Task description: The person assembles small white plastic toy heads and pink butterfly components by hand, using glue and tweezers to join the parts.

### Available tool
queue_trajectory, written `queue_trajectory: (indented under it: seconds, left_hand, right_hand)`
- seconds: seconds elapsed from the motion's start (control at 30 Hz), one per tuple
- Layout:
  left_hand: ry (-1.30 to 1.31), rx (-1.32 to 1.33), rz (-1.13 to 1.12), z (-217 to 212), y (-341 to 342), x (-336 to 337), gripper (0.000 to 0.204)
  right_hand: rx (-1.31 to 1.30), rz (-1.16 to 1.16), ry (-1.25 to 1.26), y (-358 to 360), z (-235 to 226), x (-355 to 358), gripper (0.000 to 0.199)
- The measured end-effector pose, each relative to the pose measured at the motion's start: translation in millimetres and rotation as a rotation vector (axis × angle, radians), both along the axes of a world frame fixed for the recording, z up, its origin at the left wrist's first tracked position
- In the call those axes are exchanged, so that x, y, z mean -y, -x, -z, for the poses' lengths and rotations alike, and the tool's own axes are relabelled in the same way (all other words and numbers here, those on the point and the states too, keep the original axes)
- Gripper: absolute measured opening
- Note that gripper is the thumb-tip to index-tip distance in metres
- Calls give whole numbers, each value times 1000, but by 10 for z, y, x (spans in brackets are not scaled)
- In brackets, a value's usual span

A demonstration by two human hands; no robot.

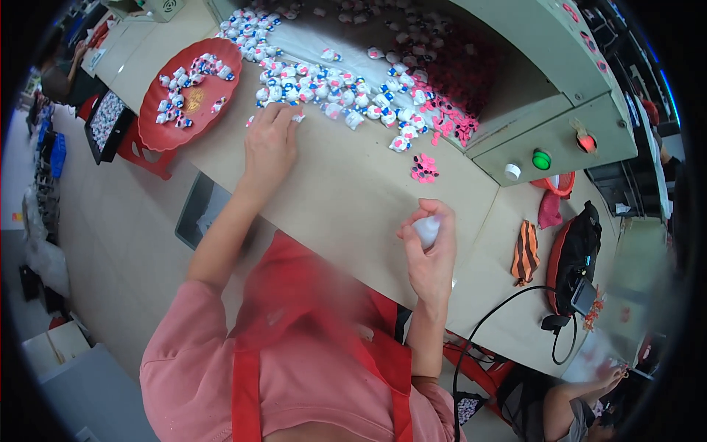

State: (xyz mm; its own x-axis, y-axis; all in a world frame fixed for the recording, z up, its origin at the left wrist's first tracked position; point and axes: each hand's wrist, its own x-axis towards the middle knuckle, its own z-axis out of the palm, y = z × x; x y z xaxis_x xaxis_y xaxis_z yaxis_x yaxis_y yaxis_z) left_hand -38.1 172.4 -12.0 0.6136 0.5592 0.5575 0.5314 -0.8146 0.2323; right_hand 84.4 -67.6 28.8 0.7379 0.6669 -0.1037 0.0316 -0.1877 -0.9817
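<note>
My left hand (pixel 271 144) is at the near edge of a pile of small white figurines (pixel 317 85) with blue and pink parts. Its fingers are curled down and closed, and a bit of a small white-and-pink figurine (pixel 297 118) shows at the fingertips. Most of that piece is hidden by the hand. Further right, above the tabletop (pixel 346 199), my right hand (pixel 433 254) is wrapped round a small white squeeze bottle (pixel 426 230). Between the pile and this hand lies a little heap of pink and black pieces (pixel 424 169).
A red scalloped dish (pixel 156 125) with several figurines stands on the left. At the back is a pale green machine housing (pixel 545 140) with a green button (pixel 541 159); loose pink pieces (pixel 460 121) lie in its opening. A black-and-red bag (pixel 574 243) and a cable lie right.
</note>
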Motion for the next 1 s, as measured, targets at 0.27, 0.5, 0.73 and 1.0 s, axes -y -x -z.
queue_trajectory:
  seconds: [0.27, 0.5, 0.73, 1.0]
  left_hand:
    - [1990, 649, 432, -204, -322, 700, 28]
    - [2036, 647, 649, -400, -342, 1102, 35]
    - [1638, 756, 603, -521, -240, 1185, 41]
    - [1620, 701, 579, -522, -217, 1180, 41]
  right_hand:
    - [-192, 119, -330, -50, -160, 58, 36]
    - [175, 360, -385, 114, -243, 138, 30]
    - [670, 155, -352, 222, -314, 158, 25]
    - [701, 146, -354, 215, -304, 111, 24]
